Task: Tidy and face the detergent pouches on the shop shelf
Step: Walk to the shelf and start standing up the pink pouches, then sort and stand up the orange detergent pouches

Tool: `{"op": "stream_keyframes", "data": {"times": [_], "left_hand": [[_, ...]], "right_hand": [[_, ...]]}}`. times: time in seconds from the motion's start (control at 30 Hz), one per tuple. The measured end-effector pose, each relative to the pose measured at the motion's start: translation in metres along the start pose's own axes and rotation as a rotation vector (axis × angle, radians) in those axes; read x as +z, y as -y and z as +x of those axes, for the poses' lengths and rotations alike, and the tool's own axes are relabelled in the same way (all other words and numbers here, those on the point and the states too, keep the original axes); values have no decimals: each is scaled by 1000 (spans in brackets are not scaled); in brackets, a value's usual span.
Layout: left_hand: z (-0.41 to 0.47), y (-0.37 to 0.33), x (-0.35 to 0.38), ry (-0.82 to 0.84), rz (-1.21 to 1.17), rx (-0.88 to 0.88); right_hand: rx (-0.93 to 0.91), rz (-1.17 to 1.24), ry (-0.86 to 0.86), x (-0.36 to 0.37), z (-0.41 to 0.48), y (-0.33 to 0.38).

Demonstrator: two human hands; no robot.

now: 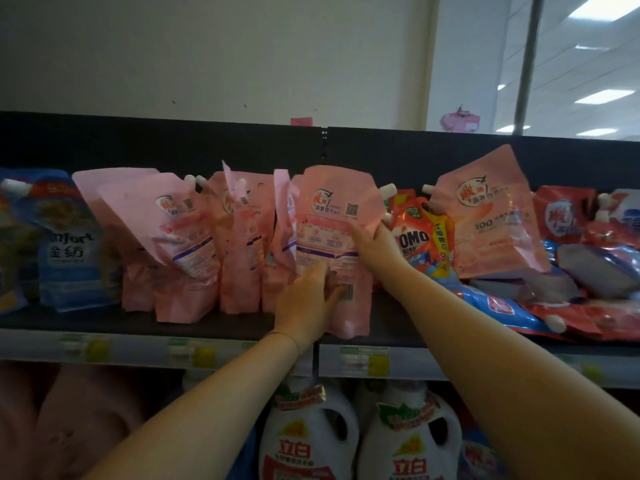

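You are partway through, and most of the shelf (194,325) is not yet in order. The biggest problem sits at the right end: a heap of red and blue pouches (540,306) lies flat and crossed over itself, with a tilted pink pouch (495,216) propped on top, leaning left with its front out. None of that looks touched. Beside it, a red OMO pouch (417,233) stands wedged between that heap and the pink group, half hidden.

The row of pink pouches (187,237) in the middle stands roughly upright, but they lean on one another and show their backs with the printed panels and barcodes, so I judge the facing not done. The blue Comfort pouches (69,244) at the left end stand upright and face forward; that part looks finished.

The pink pouch you are holding (334,216) stands at the shelf's front edge, back panel toward you. Your left hand (306,303) is clamped on its lower part by the barcode, and your right hand (375,245) grips its right edge, the two hands apart. It seems to need turning around.
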State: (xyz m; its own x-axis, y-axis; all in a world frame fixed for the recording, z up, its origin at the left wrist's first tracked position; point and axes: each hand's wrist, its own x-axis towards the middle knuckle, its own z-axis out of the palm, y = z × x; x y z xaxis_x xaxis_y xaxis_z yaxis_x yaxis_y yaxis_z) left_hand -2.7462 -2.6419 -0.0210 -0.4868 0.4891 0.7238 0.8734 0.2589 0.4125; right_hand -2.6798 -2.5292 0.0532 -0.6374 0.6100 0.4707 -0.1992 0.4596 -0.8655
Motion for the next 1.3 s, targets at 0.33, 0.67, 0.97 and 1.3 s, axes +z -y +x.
{"op": "stream_keyframes", "data": {"times": [0.33,0.67,0.97,1.3], "left_hand": [[-8,-73,30,100,220,232],[27,-106,70,265,-285,-179],[108,-82,153,121,-529,-673],[123,-45,214,68,-955,-857]], "right_hand": [[12,-321,32,-73,-32,-26],[3,-512,-6,-144,-30,-37],[1,-823,-59,-149,37,-49],[62,-939,-208,-113,56,-81]]}}
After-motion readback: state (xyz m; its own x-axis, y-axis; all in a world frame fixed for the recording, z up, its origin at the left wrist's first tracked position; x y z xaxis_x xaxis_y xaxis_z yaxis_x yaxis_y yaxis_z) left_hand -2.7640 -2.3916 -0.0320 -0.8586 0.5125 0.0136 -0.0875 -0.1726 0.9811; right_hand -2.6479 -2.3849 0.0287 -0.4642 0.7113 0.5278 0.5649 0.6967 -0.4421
